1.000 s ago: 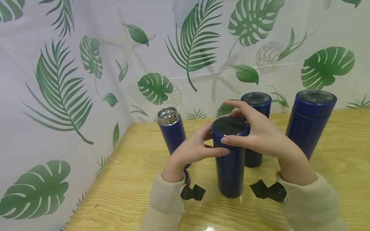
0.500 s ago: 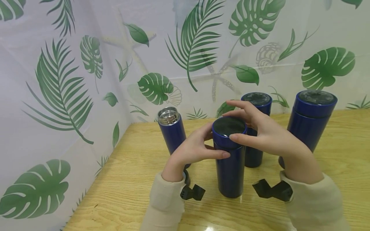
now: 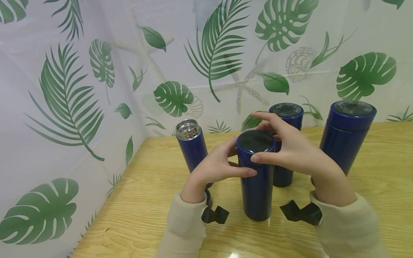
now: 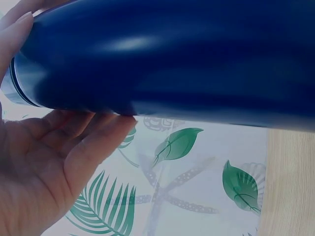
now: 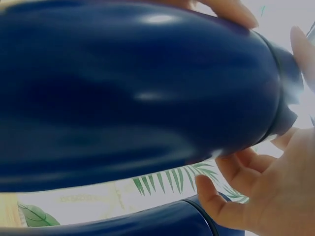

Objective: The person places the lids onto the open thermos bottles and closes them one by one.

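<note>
A dark blue thermos (image 3: 257,195) stands upright on the table in front of me, its black-topped lid (image 3: 256,141) in place. My left hand (image 3: 217,163) grips the body just below the lid, thumb across the near side and fingers behind. Higher up, my right hand (image 3: 295,148) holds the lid, its thumb on the near rim and the fingers reaching round the far side. In the left wrist view the thermos body (image 4: 187,64) fills the top. The right wrist view shows the seam under the lid (image 5: 290,83), between thumb and fingers.
Behind my left hand is an uncapped thermos (image 3: 192,147) with a steel mouth. Two capped blue thermoses stand behind and right: one (image 3: 284,175) at the back, another (image 3: 346,139) beyond my right wrist. A dark round item (image 3: 208,197) is mostly hidden by the left sleeve.
My right hand loosened and shifted slightly right half a second ago; now it is back round the lid, thumb on the near rim. The left hand and the thermos stay in place.
</note>
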A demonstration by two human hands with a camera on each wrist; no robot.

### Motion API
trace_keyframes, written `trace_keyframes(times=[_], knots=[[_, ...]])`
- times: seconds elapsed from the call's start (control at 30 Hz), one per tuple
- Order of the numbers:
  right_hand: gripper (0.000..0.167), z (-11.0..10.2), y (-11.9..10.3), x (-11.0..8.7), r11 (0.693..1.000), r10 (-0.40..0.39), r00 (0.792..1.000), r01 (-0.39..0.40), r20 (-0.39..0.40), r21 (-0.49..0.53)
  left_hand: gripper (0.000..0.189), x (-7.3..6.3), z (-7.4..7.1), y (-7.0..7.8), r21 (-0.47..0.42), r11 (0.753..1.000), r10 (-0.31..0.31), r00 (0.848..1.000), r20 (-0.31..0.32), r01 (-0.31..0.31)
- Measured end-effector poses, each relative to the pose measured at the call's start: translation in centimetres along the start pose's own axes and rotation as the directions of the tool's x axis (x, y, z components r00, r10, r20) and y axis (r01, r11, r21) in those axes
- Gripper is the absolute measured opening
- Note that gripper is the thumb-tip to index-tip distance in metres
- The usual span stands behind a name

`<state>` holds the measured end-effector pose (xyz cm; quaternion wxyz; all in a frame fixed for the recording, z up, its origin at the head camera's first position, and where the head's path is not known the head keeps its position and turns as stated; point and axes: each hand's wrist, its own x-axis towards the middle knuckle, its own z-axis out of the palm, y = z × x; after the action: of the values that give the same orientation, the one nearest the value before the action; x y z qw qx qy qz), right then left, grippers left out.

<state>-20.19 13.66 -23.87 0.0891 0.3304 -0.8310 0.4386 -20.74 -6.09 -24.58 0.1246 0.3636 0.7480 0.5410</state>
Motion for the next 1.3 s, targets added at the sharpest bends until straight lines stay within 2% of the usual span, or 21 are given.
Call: trace_keyframes(times=[0.17, 0.27, 0.47, 0.57, 0.77, 0.9, 1.13, 1.3], knots=[[0.066, -0.3, 0.1, -0.2, 0.995, -0.039, 0.997, 0.033, 0.067, 0.095, 0.063, 0.0, 0.0, 0.0, -0.002, 1.000, -0.006, 1.000, -0.002, 0.006], [0.063, -0.3, 0.1, -0.2, 0.991, -0.070, 0.995, 0.061, 0.075, 0.118, 0.064, 0.0, 0.0, -0.2, -0.006, 1.000, -0.006, 1.000, 0.001, 0.006], [0.063, -0.2, 0.2, -0.2, 0.989, -0.102, 0.993, 0.095, 0.058, 0.115, 0.068, 0.6, -0.2, -1.9, -0.016, 1.000, 0.007, 1.000, 0.007, -0.007], [0.065, -0.2, 0.2, -0.2, 0.991, -0.083, 0.995, 0.077, 0.051, 0.110, 0.068, 0.8, -0.3, -2.7, -0.013, 1.000, 0.022, 1.000, 0.008, -0.022], [0.072, 0.2, 0.1, 0.1, 0.999, -0.032, 0.999, 0.032, -0.004, 0.034, 0.067, 0.8, -0.3, -3.0, -0.011, 0.999, 0.038, 0.999, 0.007, -0.038], [0.074, 0.3, 0.0, 0.2, 0.999, -0.040, 0.999, 0.040, -0.013, -0.002, 0.066, 0.8, -0.3, -2.9, -0.014, 0.999, 0.036, 0.999, 0.002, -0.036], [0.074, -0.3, 0.1, -0.2, 0.986, -0.129, 0.989, 0.121, 0.074, 0.111, 0.066, 0.0, 0.0, -0.2, 0.004, 1.000, 0.003, 1.000, -0.002, -0.003], [0.076, -0.5, 0.3, -0.3, 0.976, -0.185, 0.980, 0.173, 0.078, 0.134, 0.066, 0.0, 0.0, -0.2, 0.005, 1.000, 0.002, 1.000, 0.002, -0.002]])
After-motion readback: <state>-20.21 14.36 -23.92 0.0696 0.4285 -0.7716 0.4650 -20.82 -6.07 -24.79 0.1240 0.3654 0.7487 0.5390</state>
